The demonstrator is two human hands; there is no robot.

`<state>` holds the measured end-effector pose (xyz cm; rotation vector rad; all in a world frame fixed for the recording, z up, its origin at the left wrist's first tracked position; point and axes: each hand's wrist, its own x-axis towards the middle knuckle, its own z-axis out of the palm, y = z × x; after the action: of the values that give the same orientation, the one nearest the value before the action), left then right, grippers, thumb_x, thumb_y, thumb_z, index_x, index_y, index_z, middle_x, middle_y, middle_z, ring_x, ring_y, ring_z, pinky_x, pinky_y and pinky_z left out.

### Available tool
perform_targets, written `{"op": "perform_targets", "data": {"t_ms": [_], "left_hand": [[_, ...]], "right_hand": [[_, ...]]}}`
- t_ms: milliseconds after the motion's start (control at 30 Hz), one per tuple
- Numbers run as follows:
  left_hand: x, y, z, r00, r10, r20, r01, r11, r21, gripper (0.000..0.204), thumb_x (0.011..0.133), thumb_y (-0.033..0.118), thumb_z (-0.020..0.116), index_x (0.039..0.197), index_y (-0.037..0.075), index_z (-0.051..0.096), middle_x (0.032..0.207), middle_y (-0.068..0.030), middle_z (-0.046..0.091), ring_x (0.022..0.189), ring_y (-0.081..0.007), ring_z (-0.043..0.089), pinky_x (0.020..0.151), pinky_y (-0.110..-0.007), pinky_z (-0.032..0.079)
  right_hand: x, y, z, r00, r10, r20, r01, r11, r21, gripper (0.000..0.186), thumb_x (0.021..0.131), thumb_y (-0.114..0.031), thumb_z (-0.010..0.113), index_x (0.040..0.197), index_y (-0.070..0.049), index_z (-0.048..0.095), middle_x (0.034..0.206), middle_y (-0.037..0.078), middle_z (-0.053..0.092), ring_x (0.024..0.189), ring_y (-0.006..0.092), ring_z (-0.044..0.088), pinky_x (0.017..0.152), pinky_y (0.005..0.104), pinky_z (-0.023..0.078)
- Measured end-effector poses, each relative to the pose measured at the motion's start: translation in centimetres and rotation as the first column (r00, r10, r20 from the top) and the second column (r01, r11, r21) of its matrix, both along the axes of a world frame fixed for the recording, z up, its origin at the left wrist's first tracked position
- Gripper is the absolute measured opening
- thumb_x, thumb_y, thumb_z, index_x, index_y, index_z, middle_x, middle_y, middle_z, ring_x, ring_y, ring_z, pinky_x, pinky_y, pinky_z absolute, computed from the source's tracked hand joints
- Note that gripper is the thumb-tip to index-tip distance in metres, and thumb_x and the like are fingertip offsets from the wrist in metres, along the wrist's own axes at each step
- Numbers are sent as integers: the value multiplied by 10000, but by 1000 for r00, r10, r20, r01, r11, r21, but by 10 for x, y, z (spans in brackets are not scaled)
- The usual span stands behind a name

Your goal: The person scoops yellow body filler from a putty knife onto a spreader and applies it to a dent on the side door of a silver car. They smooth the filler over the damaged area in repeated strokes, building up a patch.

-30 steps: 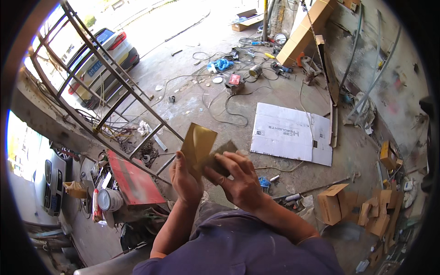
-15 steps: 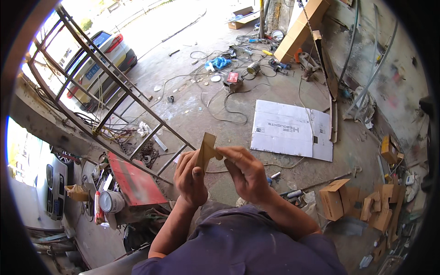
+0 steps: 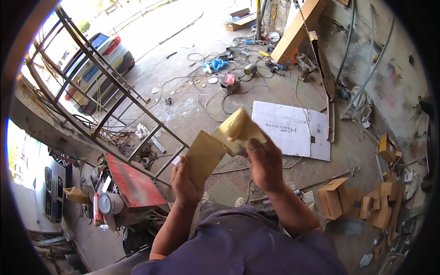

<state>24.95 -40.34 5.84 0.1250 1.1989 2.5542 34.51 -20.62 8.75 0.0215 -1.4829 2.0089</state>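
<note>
My left hand (image 3: 185, 185) grips a flat, tan rectangular putty spreader (image 3: 204, 156) by its near end, thumb across its face. In my right hand (image 3: 266, 169) is a second putty spreader (image 3: 257, 132), thumb on top, carrying a smooth lump of yellowish putty (image 3: 236, 127) toward its far left part. The two spreaders come close together at their inner edges; whether they touch I cannot tell. Both are held up in front of my body, above the floor.
A metal ladder (image 3: 130, 94) leans across the left, by a red panel (image 3: 133, 181) and a paint can (image 3: 111, 203). A flattened white cardboard box (image 3: 286, 130) lies ahead right. Cables and tools litter the floor (image 3: 181, 114); cardboard boxes (image 3: 333, 199) stand to the right.
My hands have moved apart and turned the spreaders, which now show their broad faces. The lump of putty on the right one has come into plain view.
</note>
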Motion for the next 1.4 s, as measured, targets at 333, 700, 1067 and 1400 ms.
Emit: {"op": "perform_targets", "data": {"t_ms": [333, 700, 1067, 1400], "left_hand": [[2, -2, 16, 995, -50, 86, 49, 999, 16, 374, 1212, 379, 581, 1175, 43, 740, 1070, -84, 775, 945, -209, 755, 871, -389, 615], [-8, 0, 3, 950, 93, -297, -154, 970, -189, 550, 1245, 419, 484, 1246, -74, 728, 1135, -145, 764, 998, -211, 711, 921, -352, 559], [2, 7, 15, 606, -80, -791, -457, 779, -429, 614, 1261, 424, 386, 1238, -87, 726, 1079, -139, 716, 985, -203, 650, 868, -356, 509], [23, 6, -11, 991, -134, -20, 135, 991, 26, 466, 1217, 400, 551, 1314, -30, 703, 1183, -142, 786, 1033, -272, 774, 926, -414, 626]], "right_hand": [[-1, 15, -5, 925, -358, -131, 321, 544, 775, 571, 975, 71, 716, 1516, -110, 747, 1403, 187, 752, 1248, 368, 749, 1069, 440, 625], [12, -16, -11, 979, -186, -83, 176, 570, 803, 452, 1000, -3, 747, 1436, -115, 792, 1347, 151, 755, 1242, 350, 729, 1064, 459, 602], [14, -25, -22, 997, -17, -80, 74, 607, 792, 467, 986, 71, 733, 1440, -35, 763, 1386, 193, 744, 1275, 385, 737, 1085, 470, 609], [25, 6, -1, 989, -33, 143, 33, 999, 3, 441, 1200, -134, 592, 1628, -31, 616, 1355, 183, 768, 1187, 231, 745, 995, 338, 586]]}}
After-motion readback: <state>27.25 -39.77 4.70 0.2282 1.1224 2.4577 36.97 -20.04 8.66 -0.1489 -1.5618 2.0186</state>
